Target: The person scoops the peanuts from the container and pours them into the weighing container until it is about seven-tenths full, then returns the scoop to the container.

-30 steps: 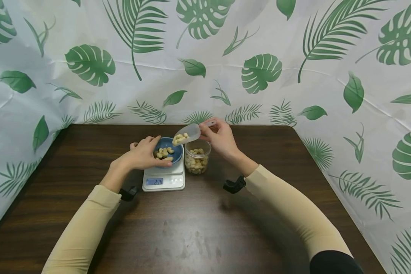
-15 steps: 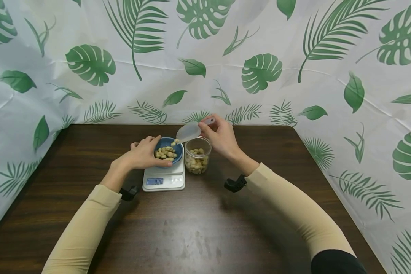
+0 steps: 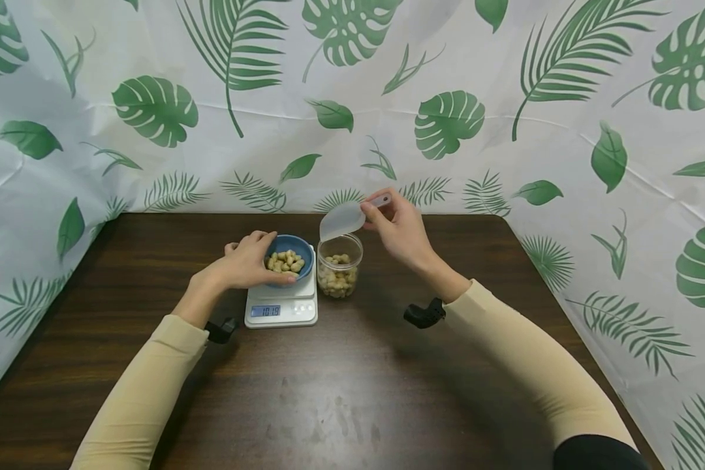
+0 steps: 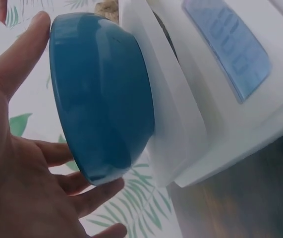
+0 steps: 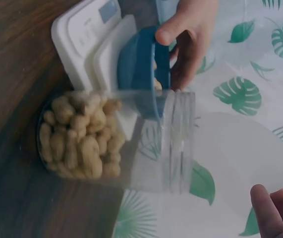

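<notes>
A blue bowl (image 3: pixel 295 242) with peanuts in their shells (image 3: pixel 284 262) stands on a white kitchen scale (image 3: pixel 298 314). My left hand (image 3: pixel 241 266) holds the bowl from the left side, thumb at the near rim and fingers around the far side. Beside the scale, to its right, stands a clear lidless jar (image 5: pixel 178 144), part full of peanuts (image 5: pixel 84 136). My right hand (image 3: pixel 402 228) pinches the handle of a translucent scoop (image 3: pixel 339 219) above the jar's mouth, tilted down to the left. No peanuts show in the scoop.
The scale's display (image 3: pixel 266 311) is lit and seems to read 101.9. Beneath everything lies a dark wood-grain table (image 3: pixel 341 391). A white sheet with green leaves (image 3: pixel 382 130) hangs directly behind the table's back edge.
Peanuts have slid from the scoop into the bowl, which is fuller. My right hand has since drawn the scoop up and right, over the jar. The scale's reading has risen; my left hand stays put.
</notes>
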Demonstrator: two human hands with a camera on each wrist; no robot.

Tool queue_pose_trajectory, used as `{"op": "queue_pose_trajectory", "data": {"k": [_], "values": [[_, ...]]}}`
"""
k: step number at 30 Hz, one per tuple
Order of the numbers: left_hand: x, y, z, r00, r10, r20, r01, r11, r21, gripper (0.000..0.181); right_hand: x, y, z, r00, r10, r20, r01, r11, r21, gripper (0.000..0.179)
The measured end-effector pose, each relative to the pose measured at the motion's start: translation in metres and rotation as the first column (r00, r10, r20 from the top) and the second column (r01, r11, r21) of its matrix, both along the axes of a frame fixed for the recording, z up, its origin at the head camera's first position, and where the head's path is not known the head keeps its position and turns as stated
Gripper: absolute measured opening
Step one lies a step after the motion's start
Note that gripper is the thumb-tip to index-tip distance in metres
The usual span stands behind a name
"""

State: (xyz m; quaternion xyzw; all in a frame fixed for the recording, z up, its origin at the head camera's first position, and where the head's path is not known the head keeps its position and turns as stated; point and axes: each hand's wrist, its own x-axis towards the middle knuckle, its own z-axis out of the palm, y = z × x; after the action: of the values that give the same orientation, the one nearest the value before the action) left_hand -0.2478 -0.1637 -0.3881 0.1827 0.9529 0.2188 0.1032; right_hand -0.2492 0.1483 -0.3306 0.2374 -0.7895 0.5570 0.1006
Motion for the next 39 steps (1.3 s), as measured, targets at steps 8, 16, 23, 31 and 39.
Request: {"op": "queue_pose_trajectory", "data": {"k": [8, 16, 23, 31, 39], "values": [[0.0, 0.016, 0.003, 0.996, -0.027, -0.089, 0.036, 0.994, 0.104, 0.101, -0.003, 0.014, 0.01, 0.999, -0.041, -0.005, 0.041, 0.987, 0.156, 0.024], [-0.003, 0.041, 0.0, 0.985, -0.064, -0.163, 0.096, 0.976, 0.194, 0.094, -0.001, 0.008, 0.012, 0.998, 0.006, -0.056, 0.014, 0.936, 0.351, 0.018], [-0.007, 0.057, -0.002, 0.978, -0.119, -0.172, 0.156, 0.962, 0.224, 0.088, -0.002, -0.006, 0.009, 0.982, 0.106, -0.153, -0.014, 0.863, 0.506, 0.013], [-0.01, 0.072, -0.005, 0.975, -0.144, -0.167, 0.175, 0.968, 0.182, 0.095, -0.004, -0.019, 0.004, 0.963, 0.194, -0.186, -0.025, 0.753, 0.657, 0.007], [-0.01, 0.075, -0.005, 0.976, -0.137, -0.169, 0.167, 0.971, 0.174, 0.093, -0.005, -0.031, -0.002, 0.976, 0.202, -0.087, -0.066, 0.648, 0.759, 0.006]]}}
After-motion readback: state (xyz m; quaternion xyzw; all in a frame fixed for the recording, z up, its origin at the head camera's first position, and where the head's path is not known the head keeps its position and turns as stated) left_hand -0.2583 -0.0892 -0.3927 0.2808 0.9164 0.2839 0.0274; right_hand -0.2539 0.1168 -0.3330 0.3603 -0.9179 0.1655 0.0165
